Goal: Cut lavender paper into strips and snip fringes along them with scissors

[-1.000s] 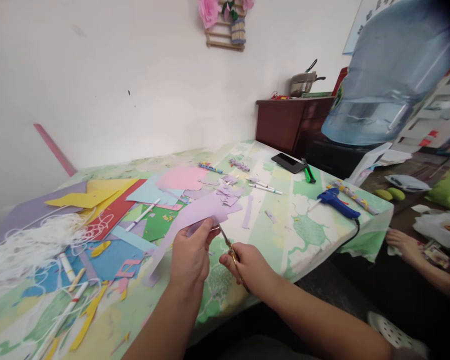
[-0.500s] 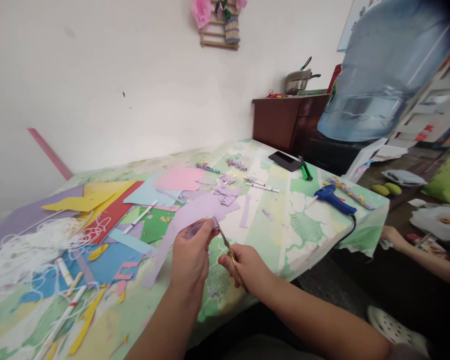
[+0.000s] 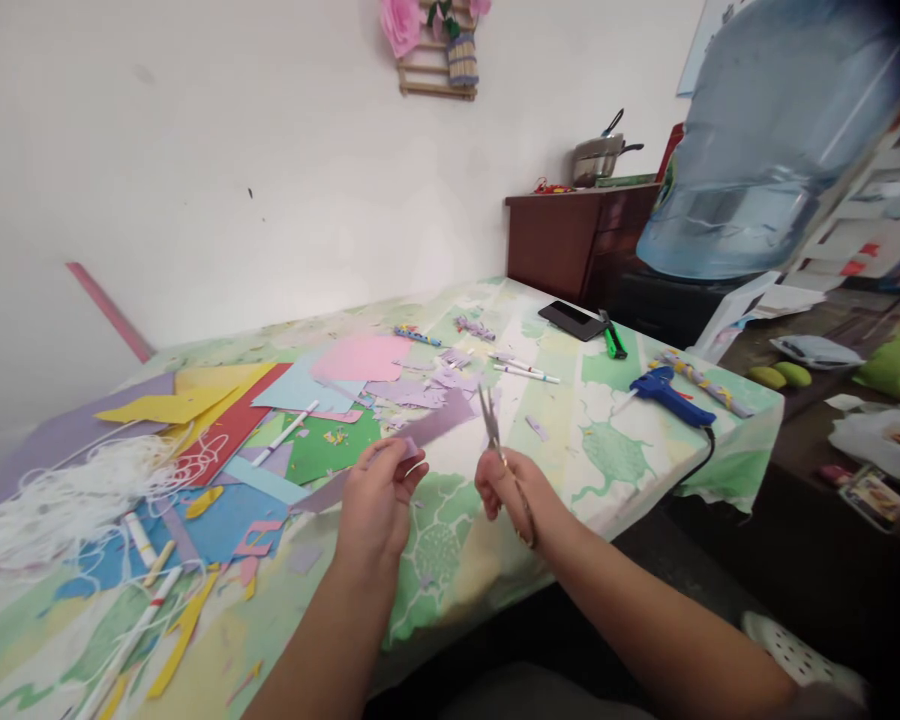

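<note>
Paper (image 3: 410, 449), pinched in the nearly closed left hand (image 3: 379, 505) above the counter (image 3: 562, 450); this hold leaves an edge exposed. Scissors (image 3: 493, 432), enclosed in the curled right hand (image 3: 514, 490); tips clear of the paper.

Lilac paper (image 3: 446, 418), silver scissors (image 3: 492, 425) with gold-toned handles (image 3: 527, 518). The bench cloth (image 3: 547, 480) is white, green and pale yellow with veined green blotches (image 3: 616, 455). Blue glue gun (image 3: 671, 398); green-and-black cutter (image 3: 613, 340); white string (image 3: 90, 490); 1 red sheet (image 3: 244, 432); 1 pink sheet (image 3: 364, 357).
</note>
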Motion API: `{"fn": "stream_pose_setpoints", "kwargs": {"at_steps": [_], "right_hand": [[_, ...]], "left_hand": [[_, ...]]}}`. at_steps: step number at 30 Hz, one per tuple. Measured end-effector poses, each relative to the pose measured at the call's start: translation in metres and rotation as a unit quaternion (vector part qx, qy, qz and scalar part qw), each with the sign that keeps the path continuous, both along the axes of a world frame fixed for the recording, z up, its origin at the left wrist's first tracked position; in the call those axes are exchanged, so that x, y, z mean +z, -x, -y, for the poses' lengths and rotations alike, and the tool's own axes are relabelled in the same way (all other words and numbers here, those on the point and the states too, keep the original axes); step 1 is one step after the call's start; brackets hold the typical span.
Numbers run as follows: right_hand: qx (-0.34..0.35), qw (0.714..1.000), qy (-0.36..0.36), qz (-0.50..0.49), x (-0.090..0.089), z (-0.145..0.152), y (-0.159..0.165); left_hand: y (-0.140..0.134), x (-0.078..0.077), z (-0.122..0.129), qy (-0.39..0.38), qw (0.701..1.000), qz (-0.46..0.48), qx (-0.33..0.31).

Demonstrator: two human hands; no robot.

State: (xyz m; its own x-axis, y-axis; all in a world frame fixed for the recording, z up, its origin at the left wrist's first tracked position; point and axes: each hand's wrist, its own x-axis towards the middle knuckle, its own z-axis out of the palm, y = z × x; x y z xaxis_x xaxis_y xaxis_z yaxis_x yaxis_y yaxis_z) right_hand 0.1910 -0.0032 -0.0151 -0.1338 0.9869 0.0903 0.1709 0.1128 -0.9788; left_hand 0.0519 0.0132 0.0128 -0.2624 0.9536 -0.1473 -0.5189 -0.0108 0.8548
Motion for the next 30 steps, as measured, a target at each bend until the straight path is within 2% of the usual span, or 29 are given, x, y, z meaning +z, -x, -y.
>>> {"fn": "stream_pose_setpoints", "kwargs": {"at_steps": [3, 5, 8, 11, 15, 19, 22, 26, 30], "right_hand": [[-0.036, 0.999, -0.027, 0.016, 0.010, -0.014, -0.014], [-0.085, 0.991, -0.040, 0.099, 0.013, -0.022, -0.026], [-0.151, 0.962, -0.047, 0.221, 0.012, -0.027, -0.046], [-0.133, 0.951, -0.047, 0.275, 0.007, -0.026, -0.061], [-0.096, 0.937, -0.069, 0.329, 0.005, -0.028, -0.068], [-0.054, 0.935, -0.084, 0.341, 0.004, -0.039, -0.055], [-0.072, 0.930, -0.083, 0.351, -0.001, -0.043, -0.043], [-0.099, 0.924, -0.074, 0.361, -0.004, -0.034, -0.040], [-0.074, 0.927, -0.080, 0.358, 0.007, -0.017, -0.046]], "left_hand": [[0.001, -0.003, -0.001, 0.018, 1.000, -0.006, -0.013], [0.003, -0.005, -0.002, 0.017, 0.999, -0.031, -0.003], [0.005, -0.006, -0.002, 0.012, 0.998, -0.064, 0.012], [0.005, -0.006, -0.001, -0.012, 0.992, -0.115, 0.046], [0.004, -0.008, 0.002, -0.042, 0.963, -0.257, 0.075], [0.003, -0.013, 0.000, -0.032, 0.917, -0.398, 0.021], [0.001, -0.017, -0.002, -0.038, 0.887, -0.460, -0.017], [-0.005, -0.020, -0.001, -0.059, 0.873, -0.480, -0.066], [-0.010, -0.020, 0.003, -0.071, 0.880, -0.453, -0.121]]}}
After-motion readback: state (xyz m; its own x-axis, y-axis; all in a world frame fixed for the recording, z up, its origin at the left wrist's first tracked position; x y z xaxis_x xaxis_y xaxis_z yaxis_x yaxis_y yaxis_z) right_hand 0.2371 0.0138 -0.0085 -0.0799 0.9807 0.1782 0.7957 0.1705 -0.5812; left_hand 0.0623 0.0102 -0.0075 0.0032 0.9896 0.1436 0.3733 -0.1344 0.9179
